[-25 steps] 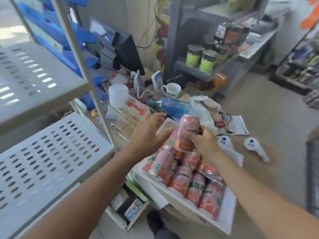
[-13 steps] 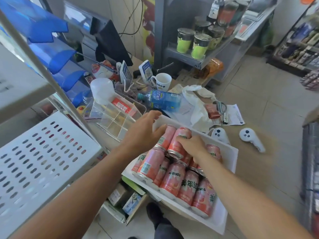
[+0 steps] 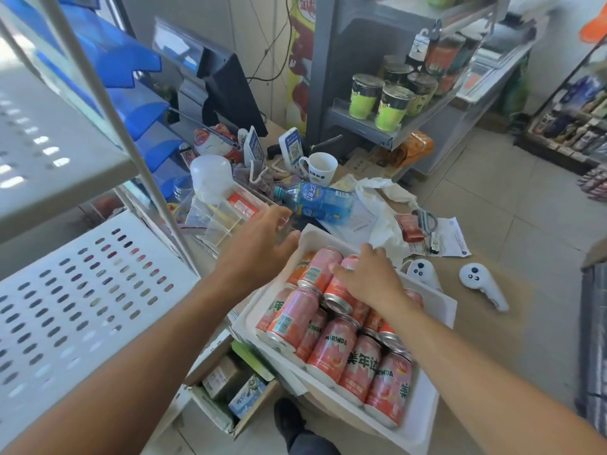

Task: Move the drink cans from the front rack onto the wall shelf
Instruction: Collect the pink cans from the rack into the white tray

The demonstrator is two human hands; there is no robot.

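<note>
Cans [image 3: 331,343]: pink Mirinda, lying stacked in white tray [image 3: 440,310] | right hand [image 3: 368,280] flat on top | left hand [image 3: 259,244] spread

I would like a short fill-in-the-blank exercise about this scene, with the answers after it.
1. The pink cans lie in a white ____.
2. The right hand rests on a ____.
3. The blue bottle lies on its ____.
4. Beside the tray, on the counter, lie ____ white controllers.

Missing words: tray; can; side; two
</note>
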